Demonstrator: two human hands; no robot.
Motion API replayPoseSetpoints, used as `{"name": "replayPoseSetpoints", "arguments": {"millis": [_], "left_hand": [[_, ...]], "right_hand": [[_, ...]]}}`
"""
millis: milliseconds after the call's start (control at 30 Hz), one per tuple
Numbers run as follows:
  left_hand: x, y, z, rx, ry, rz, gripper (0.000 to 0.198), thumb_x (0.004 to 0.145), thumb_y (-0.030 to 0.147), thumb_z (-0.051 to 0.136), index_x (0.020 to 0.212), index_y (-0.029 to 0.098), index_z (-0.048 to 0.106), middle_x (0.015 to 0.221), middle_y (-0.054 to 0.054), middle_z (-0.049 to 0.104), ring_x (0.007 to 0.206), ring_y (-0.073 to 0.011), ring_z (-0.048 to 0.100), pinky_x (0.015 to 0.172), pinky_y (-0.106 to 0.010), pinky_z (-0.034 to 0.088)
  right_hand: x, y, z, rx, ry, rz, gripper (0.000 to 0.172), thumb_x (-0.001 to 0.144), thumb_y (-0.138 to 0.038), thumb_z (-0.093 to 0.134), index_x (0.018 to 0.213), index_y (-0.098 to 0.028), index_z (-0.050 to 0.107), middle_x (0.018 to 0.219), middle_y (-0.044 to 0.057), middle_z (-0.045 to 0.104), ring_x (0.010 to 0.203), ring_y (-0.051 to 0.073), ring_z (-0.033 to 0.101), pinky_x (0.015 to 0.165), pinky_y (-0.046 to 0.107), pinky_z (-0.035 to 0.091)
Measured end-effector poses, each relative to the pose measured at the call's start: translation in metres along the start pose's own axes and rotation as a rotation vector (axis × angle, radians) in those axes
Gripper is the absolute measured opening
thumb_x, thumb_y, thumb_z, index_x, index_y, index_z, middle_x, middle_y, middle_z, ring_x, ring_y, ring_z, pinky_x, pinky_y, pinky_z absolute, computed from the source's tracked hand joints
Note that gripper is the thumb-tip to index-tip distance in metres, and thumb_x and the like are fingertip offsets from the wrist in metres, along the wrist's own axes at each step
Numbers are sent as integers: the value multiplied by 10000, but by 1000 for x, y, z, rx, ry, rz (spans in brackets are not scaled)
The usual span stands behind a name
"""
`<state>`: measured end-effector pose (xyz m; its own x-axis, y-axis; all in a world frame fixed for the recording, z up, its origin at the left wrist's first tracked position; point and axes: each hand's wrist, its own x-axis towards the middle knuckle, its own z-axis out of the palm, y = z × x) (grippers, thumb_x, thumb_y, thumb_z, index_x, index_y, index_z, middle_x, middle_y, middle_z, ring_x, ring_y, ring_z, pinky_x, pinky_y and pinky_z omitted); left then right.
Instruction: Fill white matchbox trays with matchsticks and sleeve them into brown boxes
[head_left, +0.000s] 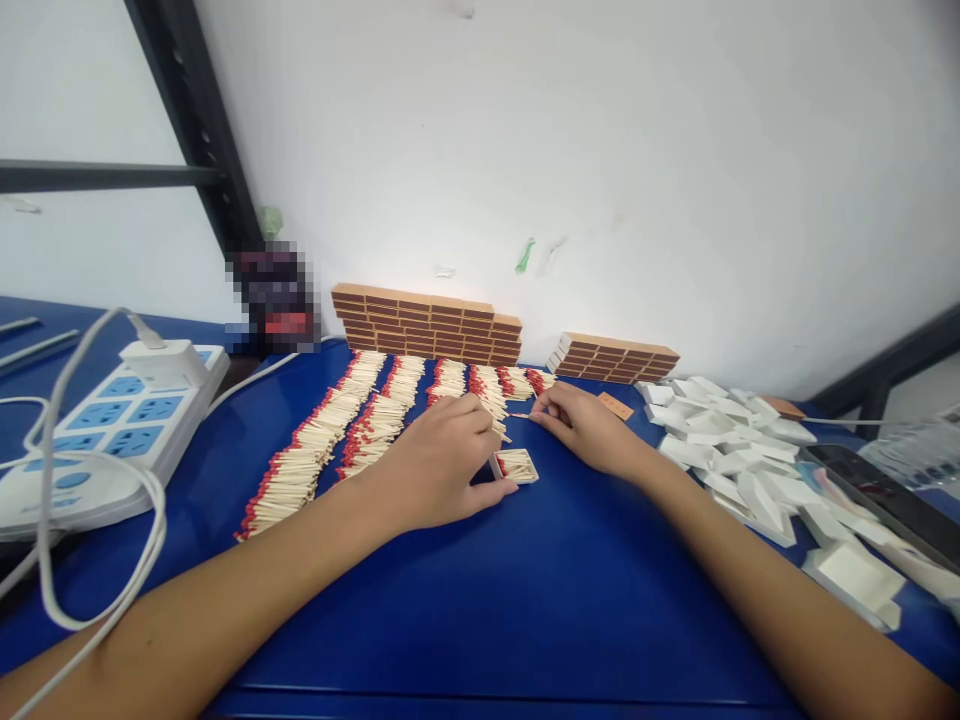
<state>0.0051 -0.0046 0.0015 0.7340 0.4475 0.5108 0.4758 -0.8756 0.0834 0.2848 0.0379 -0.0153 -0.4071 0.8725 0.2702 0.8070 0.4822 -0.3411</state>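
My left hand [448, 455] is curled at the left end of a small white matchbox tray [535, 470], its thumb along the near edge. Inside the tray lie matches [514, 463] with red heads. My right hand [576, 422], just beyond the tray to the right, pinches a match [519, 415] between thumb and forefinger, pointing left. Long rows of red-headed matches [296, 470] spread over the blue table [525, 610] left of and behind my left hand, which hides part of them. An orange matchbox sleeve [616, 406] lies flat behind my right wrist.
Stacked matchboxes [427, 325] stand against the wall, with a smaller stack [615, 357] to the right. White empty trays [739, 440] are heaped at right beside a dark phone [885, 500]. At left sits a power strip [112, 420]; its white cable [161, 520] crosses my left forearm.
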Motion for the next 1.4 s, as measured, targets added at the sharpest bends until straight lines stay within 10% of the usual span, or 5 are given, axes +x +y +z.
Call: {"name": "replayPoseSetpoints", "arguments": {"millis": [633,1400], "left_hand": [[0,-2,1,-39,-22,-21,301,961,461,718,899,168,701,923,-59,684,959,-238,615,881,-405,516],[2,4,-1,-34,-43,-5,273,969,434,712,896,172,688,932,-61,690,979,-245,625,871,-404,527]], "right_hand": [[-32,-71,-17,58,-125,-143,144,1054,-229,510,965,-229,624,974,67,653,802,195,607,697,323,462],[4,22,-5,-169,152,164,93,948,-250,649,907,-191,708,922,84,686,825,225,629,734,337,442]]}}
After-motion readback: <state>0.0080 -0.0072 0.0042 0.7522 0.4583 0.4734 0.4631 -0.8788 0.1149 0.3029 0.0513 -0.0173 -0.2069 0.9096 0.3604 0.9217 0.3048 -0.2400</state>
